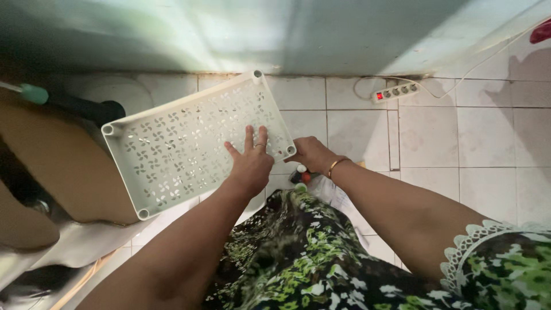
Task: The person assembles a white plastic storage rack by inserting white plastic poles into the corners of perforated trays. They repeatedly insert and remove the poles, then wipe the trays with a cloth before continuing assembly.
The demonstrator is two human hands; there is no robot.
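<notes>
The white tiled floor (pixel 453 138) runs out broad and bare to the right of the tray, ending at a pale wall (pixel 287 28) just beyond the tray's far corner. The white plastic shelf tray (pixel 183 143), a rectangle pierced all over with small cut-outs and carrying a round socket at each of its 4 corners, is held tilted above the floor, in front of the person's patterned dress (pixel 298 258). It looks light and stiff, thin enough to flex a little, and the raised rim and corner sockets seem the firmest places to take hold. The left hand (pixel 251 163) lies flat on the tray's perforated face, fingers spread, pressing and not clamping. The right hand (pixel 310 154) is closed round the tray's near right corner. Left of the tray a brown rounded piece of furniture (pixel 63 166) crowds its edge, so free room lies to the right, where a white power strip (pixel 396 92) sits by the wall. A few small items (pixel 301 175) lie just below the gripped corner.
</notes>
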